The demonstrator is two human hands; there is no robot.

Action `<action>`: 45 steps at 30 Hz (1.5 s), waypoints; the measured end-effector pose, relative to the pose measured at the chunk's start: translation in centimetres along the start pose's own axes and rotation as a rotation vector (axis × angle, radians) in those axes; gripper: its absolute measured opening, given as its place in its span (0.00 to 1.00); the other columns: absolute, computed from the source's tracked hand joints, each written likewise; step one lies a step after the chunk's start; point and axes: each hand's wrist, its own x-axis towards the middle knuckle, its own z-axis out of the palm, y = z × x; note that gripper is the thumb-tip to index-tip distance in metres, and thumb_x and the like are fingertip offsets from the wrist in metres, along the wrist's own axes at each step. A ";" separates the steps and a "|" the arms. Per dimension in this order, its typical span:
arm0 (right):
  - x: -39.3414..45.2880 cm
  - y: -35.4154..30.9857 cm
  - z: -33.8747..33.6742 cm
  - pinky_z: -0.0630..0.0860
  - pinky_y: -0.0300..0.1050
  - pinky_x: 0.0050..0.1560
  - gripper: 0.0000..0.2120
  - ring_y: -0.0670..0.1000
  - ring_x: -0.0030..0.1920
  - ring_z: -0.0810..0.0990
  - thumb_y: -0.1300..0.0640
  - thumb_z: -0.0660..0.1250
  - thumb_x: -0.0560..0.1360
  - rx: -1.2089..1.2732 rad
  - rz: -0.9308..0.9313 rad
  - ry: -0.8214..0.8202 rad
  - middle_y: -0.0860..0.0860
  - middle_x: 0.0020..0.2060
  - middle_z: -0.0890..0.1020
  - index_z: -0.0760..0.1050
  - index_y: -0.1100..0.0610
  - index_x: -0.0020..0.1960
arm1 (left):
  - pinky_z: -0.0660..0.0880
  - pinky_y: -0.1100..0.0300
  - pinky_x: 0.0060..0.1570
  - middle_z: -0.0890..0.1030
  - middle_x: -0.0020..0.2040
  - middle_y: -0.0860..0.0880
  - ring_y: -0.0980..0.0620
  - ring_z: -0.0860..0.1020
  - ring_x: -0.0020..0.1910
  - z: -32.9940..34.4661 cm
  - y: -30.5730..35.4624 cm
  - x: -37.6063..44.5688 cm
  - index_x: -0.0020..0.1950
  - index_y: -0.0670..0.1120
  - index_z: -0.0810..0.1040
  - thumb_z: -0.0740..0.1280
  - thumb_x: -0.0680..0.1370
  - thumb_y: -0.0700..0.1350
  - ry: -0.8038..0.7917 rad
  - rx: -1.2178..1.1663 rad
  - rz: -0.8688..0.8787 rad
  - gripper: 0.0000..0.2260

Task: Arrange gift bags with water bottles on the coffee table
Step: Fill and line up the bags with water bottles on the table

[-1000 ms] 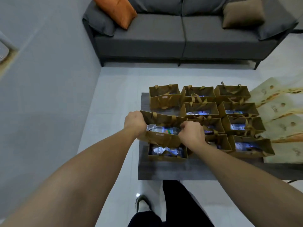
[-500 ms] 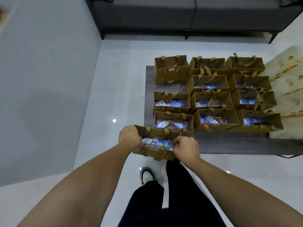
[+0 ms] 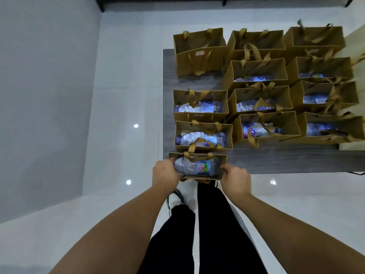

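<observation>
Kraft-brown gift bag [image 3: 197, 156] sat at the table's [image 3: 276, 161] six-o'clock edge; left hand [image 3: 165, 173] and right hand [image 3: 235, 179] gripped its ends, probably aligning the column.

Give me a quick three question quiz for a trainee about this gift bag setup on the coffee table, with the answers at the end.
1. True or false: the left hand and the right hand grip opposite ends of the same gift bag.
2. Multiple choice: where is the held bag? A) at the near left corner of the coffee table; B) on the floor; C) on the sofa.
3. Fill in: lying inside the held bag is a water ____.

Key: 1 true; 2 A; 3 bottle.
</observation>
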 end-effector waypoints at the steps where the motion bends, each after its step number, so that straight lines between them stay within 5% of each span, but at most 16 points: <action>1: 0.3 0.2 0.1 0.78 0.49 0.47 0.15 0.59 0.49 0.82 0.59 0.61 0.80 0.013 -0.003 0.016 0.55 0.49 0.86 0.80 0.49 0.63 | 0.74 0.55 0.46 0.83 0.49 0.42 0.43 0.76 0.44 0.4 0.0 0.2 0.52 0.45 0.82 0.61 0.79 0.38 0.007 -0.003 -0.016 0.10; 6: 1.6 -0.9 -1.1 0.73 0.47 0.44 0.08 0.57 0.50 0.77 0.59 0.68 0.78 0.082 -0.189 0.357 0.55 0.49 0.79 0.81 0.56 0.56 | 0.73 0.56 0.45 0.81 0.49 0.43 0.46 0.73 0.43 0.9 0.3 1.2 0.57 0.45 0.81 0.62 0.79 0.37 0.023 -0.029 -0.066 0.11; 12: 5.7 -3.9 -3.7 0.69 0.52 0.64 0.20 0.58 0.67 0.66 0.57 0.68 0.75 -0.287 -0.281 0.088 0.55 0.66 0.74 0.76 0.53 0.67 | 0.71 0.57 0.43 0.77 0.46 0.45 0.46 0.72 0.42 0.6 0.7 1.9 0.56 0.43 0.81 0.60 0.81 0.40 0.026 -0.050 -0.109 0.10; 18: 7.6 -3.9 -3.6 0.57 0.63 0.75 0.21 0.65 0.77 0.53 0.55 0.74 0.72 -0.460 -0.380 0.189 0.63 0.77 0.56 0.74 0.50 0.63 | 0.71 0.58 0.43 0.76 0.45 0.46 0.47 0.72 0.42 0.8 0.6 2.5 0.58 0.44 0.80 0.61 0.81 0.39 0.028 -0.059 -0.129 0.10; 22: 9.1 -4.7 -3.9 0.54 0.66 0.75 0.14 0.61 0.73 0.61 0.50 0.69 0.76 -0.498 -0.439 0.095 0.58 0.71 0.66 0.80 0.48 0.61 | 0.72 0.58 0.44 0.77 0.47 0.47 0.47 0.74 0.43 1.2 0.8 2.9 0.59 0.46 0.79 0.63 0.79 0.39 -0.025 -0.101 -0.115 0.11; 29: 10.3 -5.4 -4.9 0.69 0.53 0.58 0.11 0.56 0.58 0.71 0.58 0.68 0.76 -0.521 -0.552 0.065 0.53 0.59 0.73 0.82 0.52 0.57 | 0.79 0.57 0.47 0.78 0.47 0.49 0.48 0.77 0.43 1.5 1.5 4.2 0.63 0.47 0.78 0.66 0.80 0.40 0.038 -0.160 -0.239 0.11; 38: 12.0 -6.5 -6.0 0.69 0.52 0.59 0.12 0.56 0.58 0.72 0.58 0.68 0.76 -0.508 -0.556 0.100 0.52 0.58 0.74 0.82 0.54 0.58 | 0.76 0.59 0.45 0.78 0.47 0.48 0.49 0.76 0.44 0.6 4.1 5.9 0.65 0.47 0.79 0.69 0.80 0.45 0.070 -0.270 -0.278 0.13; 45: 13.6 -7.1 -6.9 0.67 0.53 0.58 0.10 0.57 0.57 0.71 0.60 0.68 0.76 -0.510 -0.586 0.121 0.52 0.56 0.73 0.83 0.54 0.56 | 0.78 0.58 0.47 0.82 0.53 0.46 0.47 0.78 0.46 -0.6 4.2 7.3 0.65 0.47 0.79 0.68 0.79 0.40 0.103 -0.359 -0.304 0.15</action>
